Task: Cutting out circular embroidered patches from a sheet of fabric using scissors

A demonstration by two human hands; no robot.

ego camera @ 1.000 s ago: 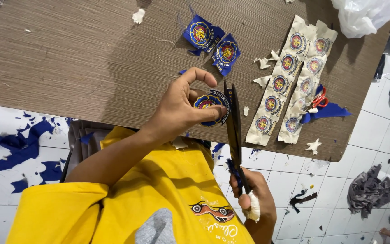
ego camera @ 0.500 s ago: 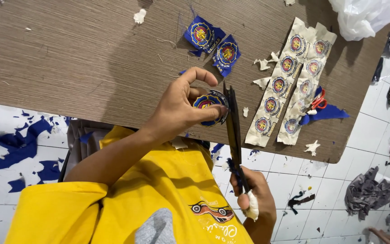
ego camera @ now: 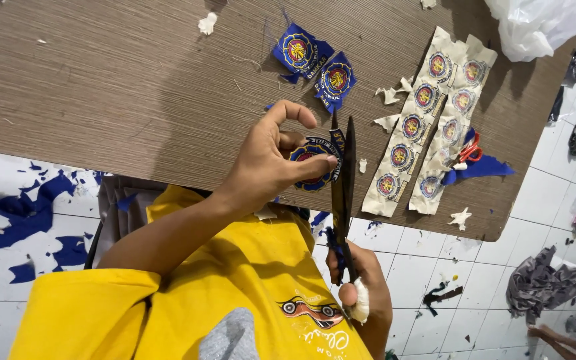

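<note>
1. Here, the left hand (ego camera: 271, 163) pinches a round blue embroidered patch (ego camera: 315, 163) between thumb and fingers, holding it just above the near edge of a brown wood-grain table (ego camera: 115, 80).
2. The right hand (ego camera: 361, 290) is closed around the handles of long dark scissors (ego camera: 343, 180), whose blades point away from the person and meet the right edge of the held patch; a white wrap covers one finger of that hand.
3. Two already trimmed blue patches (ego camera: 315, 63) lie side by side on the table, beyond the left hand and well apart from it.
4. To the right of the blades, two pale backing strips (ego camera: 428, 123), each carrying a row of round badges, lie slanted across the tabletop, touching along their length.
5. A small pair of red-handled snips (ego camera: 468, 152) rests on the right strip, beside a scrap of blue cloth (ego camera: 481, 167).
6. White offcuts (ego camera: 389, 93) dot the table near the strips.
7. The person wears a yellow shirt (ego camera: 235, 280).
8. Blue fabric scraps (ego camera: 25, 213) litter the white tiled floor (ego camera: 548, 193) to the left, and grey rags (ego camera: 535, 283) lie to the right.
</note>
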